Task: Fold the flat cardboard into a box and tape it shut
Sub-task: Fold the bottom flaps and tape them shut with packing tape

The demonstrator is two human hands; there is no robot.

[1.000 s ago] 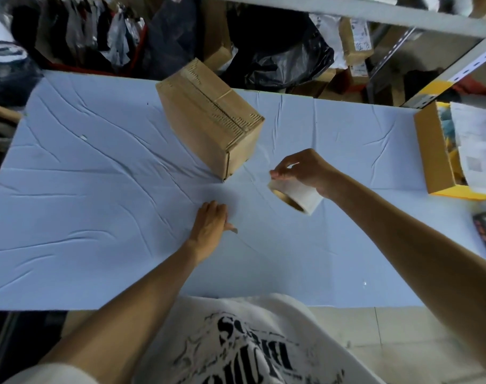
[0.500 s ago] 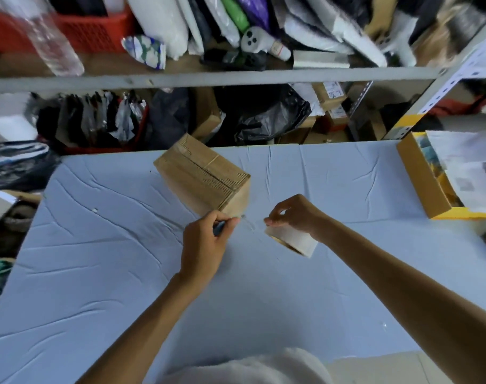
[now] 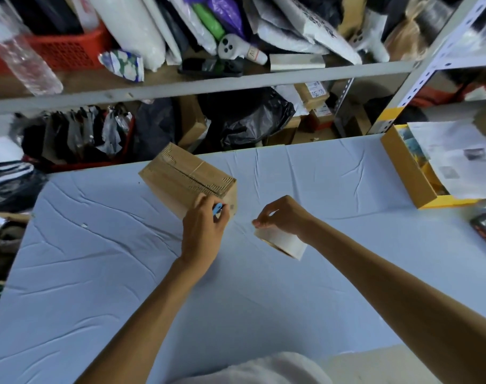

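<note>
A folded brown cardboard box (image 3: pixel 186 178) stands on the pale blue table cover (image 3: pixel 97 267), its top flaps closed with a seam along the middle. My left hand (image 3: pixel 203 231) is right in front of the box's near corner, fingers closed on a small blue tool (image 3: pixel 217 209). My right hand (image 3: pixel 283 217) holds a roll of clear tape (image 3: pixel 282 242) above the table, a little to the right of the box. A thin strip of tape seems to run from the roll toward my left hand, but it is hard to see.
An open yellow-edged cardboard tray (image 3: pixel 405 167) with papers sits at the table's right edge. A dark device (image 3: pixel 485 228) lies at the far right. Behind the table stand metal shelves (image 3: pixel 180 87) packed with bags, parcels and a red basket (image 3: pixel 67 51).
My left hand rose from flat on the table to the box's near corner and now pinches a blue tool. The view tilted up toward the shelves. The roll stays in my right hand.
</note>
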